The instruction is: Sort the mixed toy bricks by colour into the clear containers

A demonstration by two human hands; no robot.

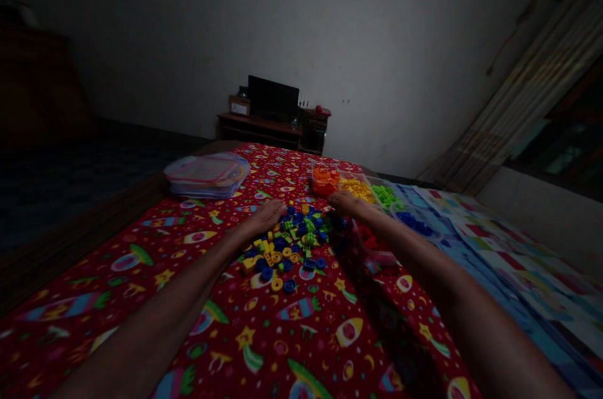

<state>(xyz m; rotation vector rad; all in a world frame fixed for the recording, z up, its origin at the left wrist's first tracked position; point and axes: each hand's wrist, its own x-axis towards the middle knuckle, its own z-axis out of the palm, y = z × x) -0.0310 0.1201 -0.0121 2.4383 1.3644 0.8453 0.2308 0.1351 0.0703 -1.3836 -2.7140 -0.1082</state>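
The left hand [269, 217] is beside the block pile [282, 245] on the red cloth [306, 327], the right hand [347, 203] is near the orange blocks [325, 180], I can't tell if either grips anything, and this looks like reaching, so careful pinching seems needed next.

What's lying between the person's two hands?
In the head view, a pile of blue, yellow and green building-block pieces lies between the left hand and right hand, on red patterned cloth.

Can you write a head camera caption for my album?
Left hand beside a colorful block pile, right hand near orange pieces, red cloth below.
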